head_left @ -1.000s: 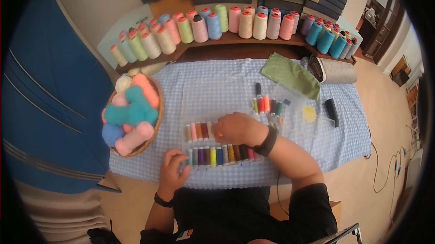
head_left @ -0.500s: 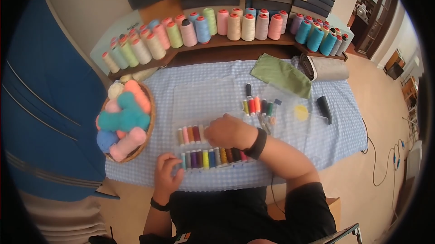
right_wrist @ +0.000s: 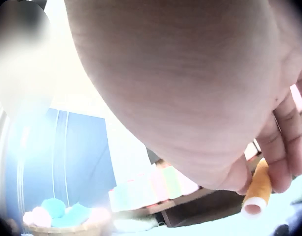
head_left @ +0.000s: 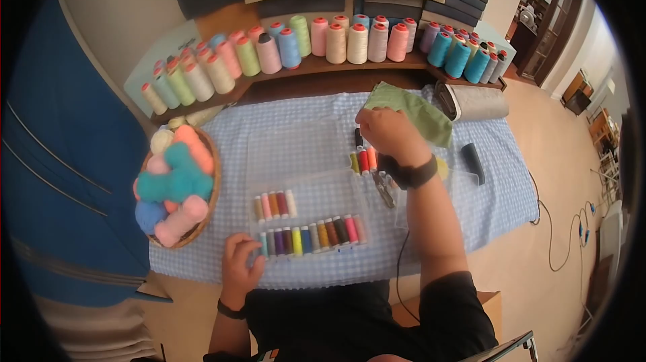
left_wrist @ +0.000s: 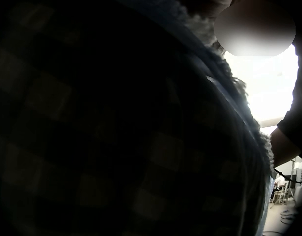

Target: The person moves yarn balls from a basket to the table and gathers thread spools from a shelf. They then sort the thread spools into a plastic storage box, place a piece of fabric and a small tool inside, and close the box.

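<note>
The right hand (head_left: 391, 134) is above the loose spools beside the green cloth; the right wrist view shows its thumb and fingers pinching an orange-yellow thread spool (right_wrist: 259, 185) with a white end. The left hand (head_left: 241, 264), fingers loosely bent, rests by the front left corner of a clear plastic case (head_left: 313, 192), beside a light teal spool (head_left: 263, 244). Two rows of spools lie in the case: a short back row ending in a white spool (head_left: 291, 203), and a longer front row. The left wrist view is mostly dark checked cloth (left_wrist: 161, 147).
Loose spools, including a red one (head_left: 364, 162), lie right of the case with metal snips (head_left: 384, 190). A yarn basket (head_left: 217, 177) stands left. Thread cones line the shelf (head_left: 296, 71) behind. Green cloth (head_left: 420, 116), a grey fabric roll (head_left: 481, 102) and a black cylinder (head_left: 473, 163) are at right.
The right hand has moved from the case's back row to the back right, uncovering the white spool. The left hand keeps its place at the case's corner. The head view has shifted slightly.
</note>
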`<state>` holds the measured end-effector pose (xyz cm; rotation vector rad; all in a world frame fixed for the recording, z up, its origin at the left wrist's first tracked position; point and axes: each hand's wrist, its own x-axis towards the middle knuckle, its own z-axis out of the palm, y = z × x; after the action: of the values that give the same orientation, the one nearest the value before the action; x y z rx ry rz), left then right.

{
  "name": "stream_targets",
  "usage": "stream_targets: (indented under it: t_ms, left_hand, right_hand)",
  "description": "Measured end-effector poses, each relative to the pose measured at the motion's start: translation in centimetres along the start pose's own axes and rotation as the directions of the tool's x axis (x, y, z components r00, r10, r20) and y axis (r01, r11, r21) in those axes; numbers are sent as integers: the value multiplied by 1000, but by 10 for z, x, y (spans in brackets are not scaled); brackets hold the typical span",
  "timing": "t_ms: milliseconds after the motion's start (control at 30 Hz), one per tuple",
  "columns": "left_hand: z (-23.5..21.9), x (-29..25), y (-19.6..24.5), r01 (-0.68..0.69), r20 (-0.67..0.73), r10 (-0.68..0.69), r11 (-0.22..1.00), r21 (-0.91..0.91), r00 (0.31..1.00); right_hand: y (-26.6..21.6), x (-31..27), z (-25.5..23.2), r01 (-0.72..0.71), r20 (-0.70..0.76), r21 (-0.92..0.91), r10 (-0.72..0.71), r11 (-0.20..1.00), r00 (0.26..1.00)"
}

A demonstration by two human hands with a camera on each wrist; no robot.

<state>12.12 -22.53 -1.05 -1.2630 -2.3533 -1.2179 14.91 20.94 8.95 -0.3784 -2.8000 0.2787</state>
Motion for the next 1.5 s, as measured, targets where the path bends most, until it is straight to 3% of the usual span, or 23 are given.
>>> stream_targets:
  t_ms: [133,233,633,733,833,900,1033,1133,1233,1267,1367,1500]
  left_hand:
    - [0,0,1,-4,-4,4,1000,-3,1000]
    - [-1,0,2,-4,-5,4,1000,-7,1000]
    - [-1,-3,-2,20,29,-19,999,-49,999]
    - [-1,-1,0,5,8,-4,999,-35,1000]
    - [-1,-2,-1,-3,-5,3,1000,-25,1000]
    - [-1,0,-1,-7,-4,6,1000,-21,1000]
    - [-1,0,0,-2,4,2,1000,-26,1000]
    - [0,-1,-2,-3,0,3,1000,-27,1000]
    - [-1,-1,0,-5,-6,5,1000,-19,1000]
    - [-1,0,0,-5,-8,5,1000,-18,1000]
    - [-1,-1,0,2,-7,-2,1000,-22,1000]
    - [-1,0,0,8,-2,-8,999,-36,1000]
  right_hand:
    - [16,8,25,-99,105,-68,106,993,989]
    - [22,9,40,-138,102,-106,149,985,984]
    - [22,8,31,-124,188,-154,152,980,970]
    - [9,5,17,-69,33,-81,71,994,997]
    - [-22,-4,-7,28,74,133,-39,991,997]
    - [-48,-16,-17,146,125,158,-166,977,978]
    - [-91,-40,-13,376,237,253,-434,892,869]
    - [-106,-46,13,429,266,406,-553,807,789]
    - [-112,-48,41,481,191,479,-623,734,759]
    - [-111,-48,45,484,259,454,-630,748,732]
    - [-107,-46,52,485,233,461,-629,743,742]
    - [-109,-42,43,476,338,308,-562,824,755]
